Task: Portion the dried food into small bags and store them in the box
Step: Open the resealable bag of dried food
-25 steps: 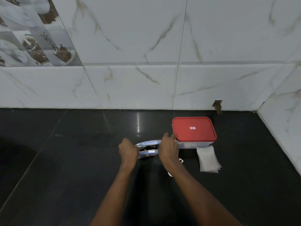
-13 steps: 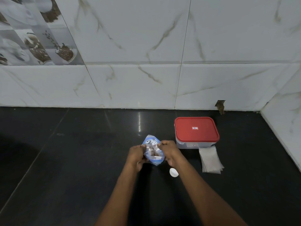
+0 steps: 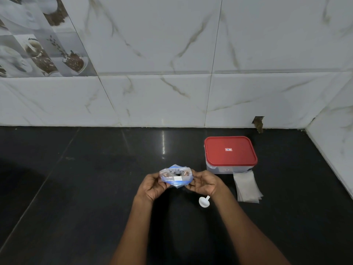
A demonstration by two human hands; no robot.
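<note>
Black polished countertop (image 3: 76,188) below a marble-patterned tiled wall (image 3: 152,92). Landmark: box (image 3: 230,153), red lid on, near the right-hand corner. Left of the box and nearer the viewer, left hand (image 3: 152,185) and right hand (image 3: 203,182) each pinch one end of a blue-and-clear packet of dried food (image 3: 176,177), brown pieces visible inside. Stack of small bags (image 3: 247,186) lies just in front of the box; white scoop (image 3: 203,200) lies front-left of it.

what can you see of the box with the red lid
The box is a rectangular plastic tub, rounded corners, greyish base, shut red lid with a small white label. It stands upright on the black counter near the wall corner. A stack of clear bags lies at its front; no hand touches it.
</note>
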